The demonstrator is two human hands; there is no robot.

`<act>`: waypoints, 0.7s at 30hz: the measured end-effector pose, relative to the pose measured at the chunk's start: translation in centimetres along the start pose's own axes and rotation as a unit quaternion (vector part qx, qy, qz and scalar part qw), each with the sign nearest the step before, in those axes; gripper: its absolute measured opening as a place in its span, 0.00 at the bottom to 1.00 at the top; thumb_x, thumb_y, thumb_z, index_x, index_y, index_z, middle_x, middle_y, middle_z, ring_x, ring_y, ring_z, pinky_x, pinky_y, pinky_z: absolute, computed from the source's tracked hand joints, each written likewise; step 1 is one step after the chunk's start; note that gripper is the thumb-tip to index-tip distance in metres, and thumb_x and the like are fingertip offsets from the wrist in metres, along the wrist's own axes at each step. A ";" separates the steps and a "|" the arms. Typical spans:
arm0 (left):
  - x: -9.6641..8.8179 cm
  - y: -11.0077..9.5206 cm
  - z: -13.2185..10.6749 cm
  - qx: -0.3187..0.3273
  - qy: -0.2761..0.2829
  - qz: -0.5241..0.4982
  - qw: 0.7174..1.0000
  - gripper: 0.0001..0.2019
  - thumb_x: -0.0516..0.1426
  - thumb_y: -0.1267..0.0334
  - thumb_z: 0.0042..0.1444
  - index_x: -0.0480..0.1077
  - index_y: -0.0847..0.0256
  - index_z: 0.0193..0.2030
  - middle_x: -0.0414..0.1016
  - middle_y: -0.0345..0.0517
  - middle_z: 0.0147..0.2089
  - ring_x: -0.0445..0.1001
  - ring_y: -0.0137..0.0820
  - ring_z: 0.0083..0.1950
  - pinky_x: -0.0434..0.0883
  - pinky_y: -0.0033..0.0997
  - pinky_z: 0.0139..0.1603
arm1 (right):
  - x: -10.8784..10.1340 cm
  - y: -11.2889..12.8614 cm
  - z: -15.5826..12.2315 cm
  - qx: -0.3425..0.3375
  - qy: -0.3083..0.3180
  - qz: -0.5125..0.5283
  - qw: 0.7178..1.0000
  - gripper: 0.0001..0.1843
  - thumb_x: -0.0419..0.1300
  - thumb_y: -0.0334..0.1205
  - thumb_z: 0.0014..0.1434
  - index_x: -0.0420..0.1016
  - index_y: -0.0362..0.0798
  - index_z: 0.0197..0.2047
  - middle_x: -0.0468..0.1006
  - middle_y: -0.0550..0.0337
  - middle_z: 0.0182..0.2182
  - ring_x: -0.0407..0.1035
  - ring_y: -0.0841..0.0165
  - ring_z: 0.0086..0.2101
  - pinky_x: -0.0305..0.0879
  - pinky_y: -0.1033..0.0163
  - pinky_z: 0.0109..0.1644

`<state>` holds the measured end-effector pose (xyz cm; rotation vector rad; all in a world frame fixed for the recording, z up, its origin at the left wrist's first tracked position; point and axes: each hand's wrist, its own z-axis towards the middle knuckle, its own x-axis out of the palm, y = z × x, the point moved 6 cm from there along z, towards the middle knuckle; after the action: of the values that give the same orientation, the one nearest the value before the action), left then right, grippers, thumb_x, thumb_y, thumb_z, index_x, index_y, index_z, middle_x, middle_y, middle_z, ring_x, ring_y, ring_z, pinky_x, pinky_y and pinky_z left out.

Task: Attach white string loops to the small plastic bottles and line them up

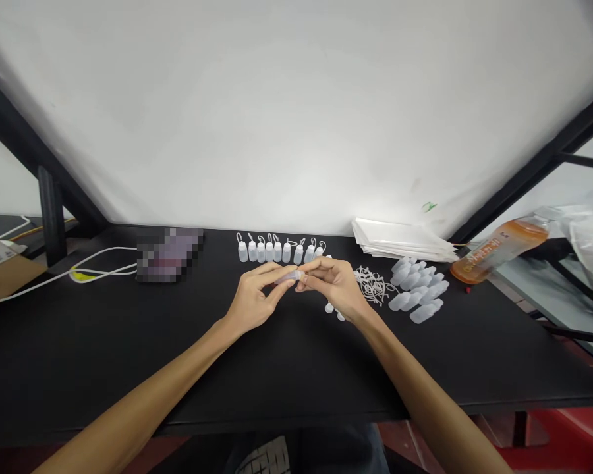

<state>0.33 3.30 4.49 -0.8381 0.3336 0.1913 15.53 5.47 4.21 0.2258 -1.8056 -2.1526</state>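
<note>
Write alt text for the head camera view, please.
A person's left hand and right hand hold a small translucent bottle over a black table. Beyond them stands a row of looped bottles; to the right are white cords, more small bottles and an orange drink bottle.

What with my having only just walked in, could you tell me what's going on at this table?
A person is handling a small translucent bottle over a black table: the left hand grips its body, and the right hand's fingers are at its other end. Behind the hands, a row of white-topped bottles with cord loops stands upright. To the right are a tangle of white cords and a cluster of more small bottles.
</note>
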 end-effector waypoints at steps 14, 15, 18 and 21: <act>0.0 -2.2 -0.2 0.143 -0.032 0.053 0.988 0.14 0.57 0.74 0.60 0.76 0.63 0.51 0.77 0.50 0.41 0.75 0.28 0.39 0.74 0.28 0.40 | -0.2 0.5 -0.4 0.019 -0.001 0.023 1.000 0.15 0.74 0.43 0.45 0.79 0.43 0.33 0.82 0.56 0.30 0.78 0.65 0.31 0.78 0.54 0.43; 0.0 -2.2 -0.2 0.150 -0.034 0.057 0.986 0.14 0.57 0.74 0.60 0.75 0.63 0.52 0.77 0.50 0.41 0.75 0.29 0.39 0.75 0.29 0.40 | -0.2 0.5 -0.4 0.019 -0.003 0.024 1.000 0.15 0.74 0.43 0.45 0.79 0.43 0.33 0.82 0.57 0.30 0.78 0.66 0.30 0.78 0.54 0.43; -0.1 -2.2 -0.2 0.159 -0.034 0.068 0.984 0.14 0.57 0.73 0.61 0.75 0.61 0.52 0.77 0.49 0.41 0.75 0.28 0.39 0.75 0.28 0.39 | -0.3 0.5 -0.2 0.010 -0.004 0.015 1.000 0.15 0.74 0.43 0.45 0.79 0.44 0.33 0.81 0.57 0.30 0.78 0.66 0.31 0.77 0.54 0.43; -0.2 -1.6 0.1 0.111 -0.022 0.066 0.991 0.12 0.58 0.69 0.60 0.76 0.61 0.50 0.77 0.48 0.42 0.76 0.29 0.39 0.75 0.29 0.39 | -0.3 0.7 -0.1 -0.025 -0.003 -0.019 1.000 0.14 0.72 0.43 0.48 0.79 0.44 0.34 0.80 0.57 0.29 0.77 0.66 0.32 0.76 0.55 0.43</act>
<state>0.62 2.33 5.78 -0.5917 0.3624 0.2892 15.93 5.43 4.82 0.2436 -1.7622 -2.2232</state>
